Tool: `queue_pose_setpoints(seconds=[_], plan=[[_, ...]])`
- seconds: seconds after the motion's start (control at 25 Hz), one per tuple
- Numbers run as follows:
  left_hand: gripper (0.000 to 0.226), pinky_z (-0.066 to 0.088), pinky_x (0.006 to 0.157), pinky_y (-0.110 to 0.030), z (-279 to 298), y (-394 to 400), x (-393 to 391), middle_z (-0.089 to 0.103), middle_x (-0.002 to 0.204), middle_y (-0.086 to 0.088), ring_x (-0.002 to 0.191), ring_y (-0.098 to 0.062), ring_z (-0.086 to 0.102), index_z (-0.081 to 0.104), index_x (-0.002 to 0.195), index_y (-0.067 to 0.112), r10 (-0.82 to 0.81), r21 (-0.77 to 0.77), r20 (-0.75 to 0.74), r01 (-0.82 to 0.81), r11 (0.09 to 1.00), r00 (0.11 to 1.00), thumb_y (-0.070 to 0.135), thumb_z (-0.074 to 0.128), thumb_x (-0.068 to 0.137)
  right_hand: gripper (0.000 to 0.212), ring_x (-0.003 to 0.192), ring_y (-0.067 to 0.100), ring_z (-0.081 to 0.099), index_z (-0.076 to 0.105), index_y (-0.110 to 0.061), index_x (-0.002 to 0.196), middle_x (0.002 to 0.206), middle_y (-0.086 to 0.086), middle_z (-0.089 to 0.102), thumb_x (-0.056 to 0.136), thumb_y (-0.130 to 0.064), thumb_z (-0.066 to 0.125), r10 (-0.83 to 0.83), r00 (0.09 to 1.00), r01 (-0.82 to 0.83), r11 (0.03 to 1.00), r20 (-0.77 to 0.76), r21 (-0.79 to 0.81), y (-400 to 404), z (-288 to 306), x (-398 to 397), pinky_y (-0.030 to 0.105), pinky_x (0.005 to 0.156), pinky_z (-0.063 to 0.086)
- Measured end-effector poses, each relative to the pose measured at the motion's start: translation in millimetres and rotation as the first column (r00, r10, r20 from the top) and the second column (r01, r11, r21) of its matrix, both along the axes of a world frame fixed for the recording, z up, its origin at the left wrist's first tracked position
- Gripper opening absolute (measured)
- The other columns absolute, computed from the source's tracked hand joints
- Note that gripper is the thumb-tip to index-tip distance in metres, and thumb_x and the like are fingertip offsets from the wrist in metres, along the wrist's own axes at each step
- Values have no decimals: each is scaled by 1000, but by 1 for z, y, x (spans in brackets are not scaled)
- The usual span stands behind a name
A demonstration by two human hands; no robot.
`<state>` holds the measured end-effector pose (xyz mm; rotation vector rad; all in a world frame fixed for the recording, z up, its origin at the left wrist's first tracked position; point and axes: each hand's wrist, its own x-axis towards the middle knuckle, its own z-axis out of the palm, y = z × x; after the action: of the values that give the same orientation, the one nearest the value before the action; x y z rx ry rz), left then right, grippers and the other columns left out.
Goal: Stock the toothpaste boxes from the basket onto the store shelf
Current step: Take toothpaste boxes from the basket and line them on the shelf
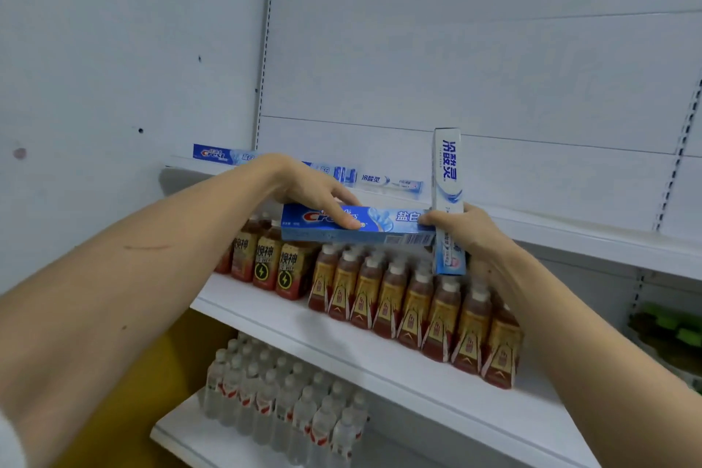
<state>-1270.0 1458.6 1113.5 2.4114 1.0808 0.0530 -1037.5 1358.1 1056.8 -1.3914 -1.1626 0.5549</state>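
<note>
A blue Crest toothpaste box (383,224) lies level in the air in front of the top shelf (569,239). My left hand (315,194) grips it from above near its left half. My right hand (467,236) holds a white-and-blue toothpaste box (448,179) upright and pinches the Crest box's right end. On the top shelf lie a Crest box (220,155) at the left and more toothpaste boxes (383,180) in a row behind my left hand. The basket is out of view.
The middle shelf (342,331) carries dark drink bottles (266,262) at the left and several red-and-gold labelled bottles (418,304). Clear water bottles (281,399) fill the bottom shelf. Green items (672,327) sit at the far right. A white back panel rises behind the top shelf.
</note>
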Motion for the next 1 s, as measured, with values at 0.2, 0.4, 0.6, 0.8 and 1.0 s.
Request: queue_pose_setpoints(seconds=[0.2, 0.4, 0.6, 0.8, 1.0], plan=[[47, 59, 76, -36, 43, 70, -9, 64, 119, 2, 95, -22, 69, 55, 122, 39, 13, 186, 163, -44, 981, 986, 37, 77, 80, 41, 68, 23, 69, 60, -10, 102, 92, 9, 70, 82, -43, 74, 8, 999, -12, 996, 40, 92, 55, 55, 8, 35, 64, 60], [44, 50, 66, -30, 64, 183, -17, 54, 123, -3, 99, -23, 61, 52, 118, 41, 89, 380, 160, -145, 913, 983, 30, 76, 83, 63, 69, 26, 70, 53, -5, 119, 105, 17, 67, 85, -57, 65, -172, 969, 160, 984, 179, 81, 123, 93, 39, 29, 50, 57], [43, 49, 63, -30, 43, 275, -9, 48, 124, -7, 90, -23, 59, 54, 121, 36, 109, 425, 109, -145, 894, 988, 28, 76, 84, 60, 69, 27, 72, 53, -9, 118, 99, 15, 68, 82, -55, 69, -325, 910, 333, 943, 259, 12, 175, 92, 76, 34, 60, 59], [44, 51, 73, -29, 36, 319, -3, 60, 123, -3, 93, -18, 62, 56, 120, 40, 91, 344, 127, -130, 930, 988, 31, 77, 83, 54, 71, 31, 72, 57, -9, 112, 95, 16, 69, 80, -49, 73, -379, 867, 412, 910, 324, -36, 199, 89, 105, 38, 64, 59], [52, 38, 104, -38, 61, 307, 46, 59, 128, 2, 116, -19, 54, 53, 130, 36, -57, 355, 242, -34, 934, 969, 48, 71, 83, 47, 84, 32, 71, 62, -13, 100, 94, 14, 69, 75, -50, 77, -361, 769, 475, 875, 527, -93, 212, 102, 136, 43, 80, 58]])
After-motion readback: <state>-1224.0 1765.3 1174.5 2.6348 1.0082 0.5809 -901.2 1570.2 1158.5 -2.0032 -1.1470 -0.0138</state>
